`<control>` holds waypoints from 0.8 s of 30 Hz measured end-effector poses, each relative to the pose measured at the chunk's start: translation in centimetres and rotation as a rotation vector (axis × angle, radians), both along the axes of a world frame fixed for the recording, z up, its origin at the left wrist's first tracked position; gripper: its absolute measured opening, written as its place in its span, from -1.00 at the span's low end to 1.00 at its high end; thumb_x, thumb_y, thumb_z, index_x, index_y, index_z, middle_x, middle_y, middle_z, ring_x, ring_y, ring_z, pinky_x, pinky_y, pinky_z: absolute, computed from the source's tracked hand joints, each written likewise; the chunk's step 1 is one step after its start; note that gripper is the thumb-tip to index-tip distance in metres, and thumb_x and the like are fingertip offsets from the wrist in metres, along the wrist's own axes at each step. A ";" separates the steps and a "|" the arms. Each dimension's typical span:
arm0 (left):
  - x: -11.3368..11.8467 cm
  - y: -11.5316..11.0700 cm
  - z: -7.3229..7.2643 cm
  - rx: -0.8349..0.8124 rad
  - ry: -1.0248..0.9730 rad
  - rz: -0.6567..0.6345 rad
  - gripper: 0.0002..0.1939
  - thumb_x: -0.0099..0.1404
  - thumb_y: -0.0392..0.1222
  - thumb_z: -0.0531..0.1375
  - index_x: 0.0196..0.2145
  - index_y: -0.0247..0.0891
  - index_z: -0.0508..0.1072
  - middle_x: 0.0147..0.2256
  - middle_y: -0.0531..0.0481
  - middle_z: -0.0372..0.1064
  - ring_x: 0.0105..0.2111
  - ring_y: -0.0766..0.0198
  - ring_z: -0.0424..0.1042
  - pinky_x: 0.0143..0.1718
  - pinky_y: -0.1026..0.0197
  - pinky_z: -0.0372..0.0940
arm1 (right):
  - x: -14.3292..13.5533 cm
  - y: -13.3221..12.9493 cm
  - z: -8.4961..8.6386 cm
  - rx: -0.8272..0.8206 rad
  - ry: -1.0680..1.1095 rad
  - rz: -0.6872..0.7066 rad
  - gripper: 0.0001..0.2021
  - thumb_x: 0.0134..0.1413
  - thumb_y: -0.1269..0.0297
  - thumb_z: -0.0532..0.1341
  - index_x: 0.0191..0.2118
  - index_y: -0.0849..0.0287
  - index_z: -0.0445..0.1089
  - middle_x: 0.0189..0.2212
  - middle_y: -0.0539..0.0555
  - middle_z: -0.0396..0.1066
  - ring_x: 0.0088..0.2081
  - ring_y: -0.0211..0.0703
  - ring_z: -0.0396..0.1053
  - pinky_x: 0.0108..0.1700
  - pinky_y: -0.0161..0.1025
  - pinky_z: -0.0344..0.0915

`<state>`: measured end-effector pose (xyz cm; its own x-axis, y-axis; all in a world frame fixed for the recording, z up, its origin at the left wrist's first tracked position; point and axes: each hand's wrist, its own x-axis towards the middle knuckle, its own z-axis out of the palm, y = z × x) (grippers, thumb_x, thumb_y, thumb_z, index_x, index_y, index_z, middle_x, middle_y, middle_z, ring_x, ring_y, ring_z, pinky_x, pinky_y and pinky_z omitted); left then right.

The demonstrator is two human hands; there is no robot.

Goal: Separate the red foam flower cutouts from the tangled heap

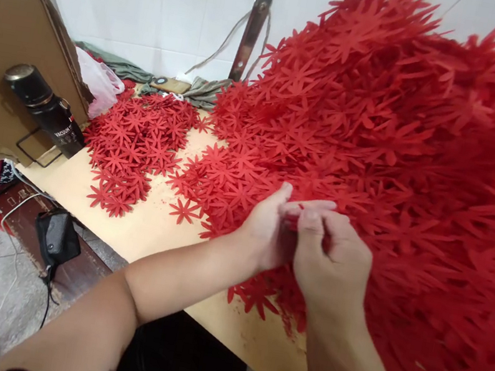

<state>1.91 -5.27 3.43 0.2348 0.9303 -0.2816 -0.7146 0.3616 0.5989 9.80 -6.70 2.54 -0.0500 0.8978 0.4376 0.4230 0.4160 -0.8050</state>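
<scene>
Both my hands meet in front of a large heap of red flower-shaped cutouts (363,116). My left hand (273,228) has its palm turned up and its fingers partly hidden behind the other hand. With thumb and fingers pressed together, my right hand (333,257) pinches at something small and red over the left palm; its shape is too hidden to make out. A smaller pile of the same red cutouts (137,135) lies to the left on the table, and a single cutout (184,210) sits between the piles.
A black vacuum flask (46,107) leans by a cardboard box (12,32) at the left of the pale tabletop (135,230). Behind are a pink plastic bag (98,81), cloth (206,93) and a metal bracket (251,37). A black pouch (57,237) hangs below the table edge.
</scene>
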 end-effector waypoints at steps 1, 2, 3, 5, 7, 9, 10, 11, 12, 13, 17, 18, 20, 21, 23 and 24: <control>0.0 0.0 0.4 -0.029 -0.052 0.042 -0.29 0.34 0.07 -0.34 0.15 -0.45 0.24 -0.01 -0.29 0.39 -0.08 0.13 0.45 0.09 0.03 0.24 | -0.2 0.1 -0.5 0.068 -0.043 0.026 -0.75 0.12 0.16 0.06 -0.36 0.17 0.41 -0.35 0.14 0.47 -0.28 -0.12 0.40 -0.11 -0.09 0.34; -0.1 0.0 0.8 -0.070 -0.098 0.082 -0.30 0.35 0.07 -0.34 0.16 -0.46 0.22 0.03 -0.29 0.37 -0.05 0.16 0.45 0.12 0.07 0.22 | -0.3 0.1 -0.9 0.109 -0.061 0.059 -0.73 0.12 0.17 0.05 -0.25 0.18 0.44 -0.20 0.20 0.48 -0.11 -0.05 0.41 0.05 0.00 0.30; -0.1 0.0 1.1 -0.109 -0.125 0.116 -0.30 0.35 0.07 -0.34 0.17 -0.46 0.21 0.08 -0.29 0.33 0.00 0.17 0.42 0.16 0.11 0.19 | -0.4 0.0 -1.4 0.105 -0.057 0.096 -0.69 0.12 0.16 0.06 -0.12 0.17 0.42 -0.04 0.22 0.43 0.05 -0.01 0.35 0.17 0.07 0.20; 0.1 0.0 1.5 -0.121 -0.097 0.168 -0.28 0.36 0.08 -0.35 0.18 -0.47 0.20 0.16 -0.28 0.24 0.11 0.18 0.33 0.22 0.16 0.12 | -0.6 -0.3 -1.9 -0.025 -0.008 0.161 -0.54 0.12 0.07 0.05 0.10 0.12 0.31 0.19 0.19 0.23 0.26 -0.01 0.13 0.30 0.14 -0.02; 0.5 -0.1 1.7 -0.107 -0.016 0.204 -0.30 0.37 0.10 -0.32 0.21 -0.45 0.16 0.21 -0.26 0.18 0.21 0.18 0.21 0.26 0.18 0.05 | -0.7 -0.8 -1.6 -0.177 0.040 0.216 -0.36 0.10 -0.12 0.01 0.22 0.13 0.16 0.29 0.19 0.05 0.34 -0.02 -0.04 0.34 0.13 -0.13; 1.1 -0.3 1.9 -0.099 0.058 0.252 -0.34 0.39 0.06 -0.29 0.23 -0.46 0.10 0.23 -0.24 0.13 0.25 0.23 0.14 0.29 0.23 -0.01 | -1.1 -1.2 -0.6 -0.252 0.081 0.217 -0.23 0.07 -0.27 -0.11 0.24 0.19 0.15 0.30 0.23 0.03 0.35 -0.01 -0.09 0.36 0.07 -0.19; 1.5 -0.4 1.9 -0.089 0.096 0.276 -0.37 0.40 0.01 -0.27 0.23 -0.48 0.10 0.24 -0.24 0.12 0.25 0.25 0.13 0.29 0.26 -0.01 | -1.3 -1.3 0.0 -0.278 0.111 0.181 -0.20 0.07 -0.30 -0.17 0.21 0.21 0.20 0.28 0.25 0.07 0.35 0.00 -0.08 0.37 0.05 -0.20; 1.7 -0.5 2.0 -0.069 0.133 0.305 -0.40 0.41 -0.04 -0.26 0.22 -0.50 0.12 0.24 -0.24 0.12 0.24 0.26 0.14 0.28 0.27 0.01 | -1.6 -1.2 0.6 -0.306 0.150 0.131 -0.20 0.08 -0.30 -0.19 0.17 0.23 0.25 0.25 0.27 0.12 0.34 0.01 -0.06 0.37 0.04 -0.19; 2.0 -0.7 2.0 -0.025 0.177 0.329 -0.44 0.41 -0.10 -0.25 0.18 -0.51 0.17 0.22 -0.25 0.16 0.23 0.26 0.16 0.27 0.26 0.03 | -1.8 -1.0 1.2 -0.334 0.203 0.070 -0.22 0.10 -0.27 -0.20 0.14 0.26 0.29 0.22 0.29 0.17 0.33 0.01 -0.02 0.37 0.02 -0.16; 2.2 -0.9 2.0 0.033 0.221 0.345 -0.49 0.40 -0.16 -0.23 0.14 -0.50 0.23 0.19 -0.24 0.20 0.22 0.25 0.18 0.27 0.25 0.04 | -2.0 -0.5 1.6 -0.357 0.259 0.012 -0.24 0.13 -0.24 -0.19 0.13 0.29 0.30 0.20 0.31 0.19 0.31 0.01 0.02 0.37 0.00 -0.13; 2.6 -1.6 1.7 0.169 0.272 0.330 -0.58 0.34 -0.27 -0.15 -0.02 -0.36 0.40 0.02 -0.16 0.39 0.11 0.23 0.31 0.26 0.14 0.09 | -1.9 2.3 1.3 -0.302 0.354 -0.075 -0.27 0.15 -0.15 -0.08 0.21 0.37 0.18 0.25 0.29 0.11 0.30 -0.03 0.06 0.37 -0.05 -0.08; 2.6 -1.7 1.7 0.157 0.249 0.317 -0.58 0.33 -0.25 -0.13 -0.03 -0.35 0.42 -0.01 -0.15 0.41 0.09 0.21 0.33 0.25 0.12 0.10 | -1.7 2.8 0.9 -0.222 0.330 -0.080 -0.25 0.12 -0.16 -0.05 0.23 0.38 0.15 0.26 0.29 0.07 0.31 -0.02 0.03 0.37 -0.04 -0.10; 2.4 -1.6 1.9 0.138 0.179 0.301 -0.56 0.35 -0.16 -0.14 -0.02 -0.33 0.42 -0.03 -0.14 0.43 0.11 0.20 0.32 0.28 0.11 0.06 | -1.3 3.2 0.1 -0.050 0.222 -0.042 -0.21 0.09 -0.20 -0.03 0.26 0.35 0.09 0.30 0.26 -0.02 0.35 -0.02 -0.08 0.39 -0.02 -0.19; 2.1 -1.5 2.1 0.146 0.138 0.283 -0.52 0.36 -0.09 -0.17 0.00 -0.31 0.41 -0.03 -0.13 0.43 0.13 0.21 0.30 0.30 0.12 0.01 | -1.1 2.9 -0.2 0.014 0.166 0.001 -0.21 0.09 -0.21 -0.05 0.27 0.31 0.07 0.31 0.22 -0.05 0.36 -0.02 -0.14 0.39 0.00 -0.25; 1.5 -1.2 2.7 0.138 0.067 0.236 -0.40 0.38 0.01 -0.29 0.06 -0.29 0.38 0.01 -0.11 0.41 0.18 0.24 0.24 0.34 0.15 -0.09 | -1.1 1.6 -0.5 0.076 0.072 0.116 -0.27 0.14 -0.19 -0.12 0.30 0.17 0.03 0.33 0.13 -0.10 0.37 -0.03 -0.21 0.39 0.06 -0.33; 1.1 -1.0 3.1 0.113 0.047 0.205 -0.34 0.38 0.05 -0.34 0.08 -0.29 0.35 0.04 -0.11 0.39 0.20 0.24 0.22 0.35 0.15 -0.10 | -1.1 0.8 -0.5 0.092 0.041 0.170 -0.29 0.15 -0.18 -0.15 0.31 0.12 -0.01 0.34 0.10 -0.11 0.38 -0.03 -0.22 0.38 0.09 -0.32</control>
<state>3.02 -6.29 6.52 0.0269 0.9835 -0.1787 -0.7367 0.1404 0.6615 8.66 -5.89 2.05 -0.1778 0.8340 0.5223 0.3078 0.5513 -0.7755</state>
